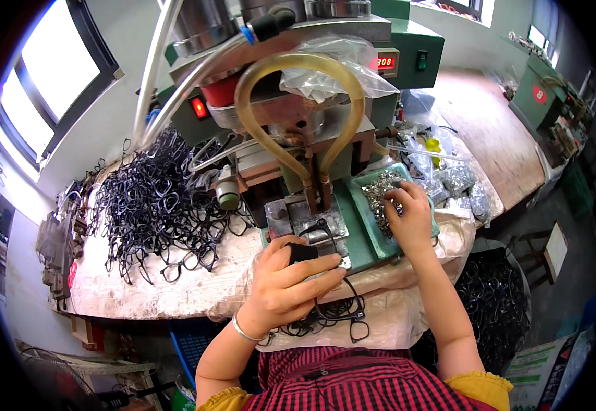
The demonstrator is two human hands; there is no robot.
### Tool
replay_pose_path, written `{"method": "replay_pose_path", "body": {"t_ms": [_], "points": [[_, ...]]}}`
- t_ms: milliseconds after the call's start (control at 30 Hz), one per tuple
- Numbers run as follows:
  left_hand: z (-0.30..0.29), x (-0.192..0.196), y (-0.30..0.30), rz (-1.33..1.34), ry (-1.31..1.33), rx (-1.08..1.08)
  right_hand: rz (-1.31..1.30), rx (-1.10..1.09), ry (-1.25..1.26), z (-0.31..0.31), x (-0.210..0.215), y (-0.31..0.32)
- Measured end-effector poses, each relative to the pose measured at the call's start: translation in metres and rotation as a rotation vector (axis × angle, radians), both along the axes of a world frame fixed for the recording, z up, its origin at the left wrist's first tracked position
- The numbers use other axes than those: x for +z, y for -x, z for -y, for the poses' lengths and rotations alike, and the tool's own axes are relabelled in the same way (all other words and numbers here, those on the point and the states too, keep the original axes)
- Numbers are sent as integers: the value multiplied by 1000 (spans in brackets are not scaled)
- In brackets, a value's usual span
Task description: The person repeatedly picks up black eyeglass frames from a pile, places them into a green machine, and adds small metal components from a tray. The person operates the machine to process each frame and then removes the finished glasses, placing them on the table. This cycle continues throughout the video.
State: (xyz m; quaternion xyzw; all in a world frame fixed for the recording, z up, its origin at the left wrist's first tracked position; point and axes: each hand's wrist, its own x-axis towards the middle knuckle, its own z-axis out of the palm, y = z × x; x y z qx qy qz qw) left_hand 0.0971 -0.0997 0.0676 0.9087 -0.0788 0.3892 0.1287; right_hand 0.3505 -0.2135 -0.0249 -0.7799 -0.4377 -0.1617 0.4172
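Note:
My left hand (289, 284) is closed round a black eyeglass frame (358, 313) at the front of a green machine. Part of the frame reaches up onto the metal block (306, 219) under two copper-coloured electrodes (318, 195). A black cover (302, 254) wraps one of the left fingers, and the palm hides some of the frame. My right hand (411, 216) dips into a teal tray (379, 241) of small shiny metal parts (380, 194). Its fingertips are pinched together among the parts; what they hold is too small to make out.
A big heap of black eyeglass frames (164, 198) covers the bench at left. More frames (305, 323) lie at the front edge below my left hand. A yellowish hose (298, 60) loops above the electrodes. Bags of metal parts (457, 179) sit beyond the tray.

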Motion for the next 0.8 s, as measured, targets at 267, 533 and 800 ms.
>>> {"method": "replay_pose_path", "body": {"t_ms": [267,533,800], "points": [[-1,-7,2,53,-14,19,87,-86,-358,15,-45,33],[9,-19,22,141,23,84,-381,5,-386,25,-30,5],[-28,12,128,-479,608,337,-113,-79,-45,20,-18,-52]]}}
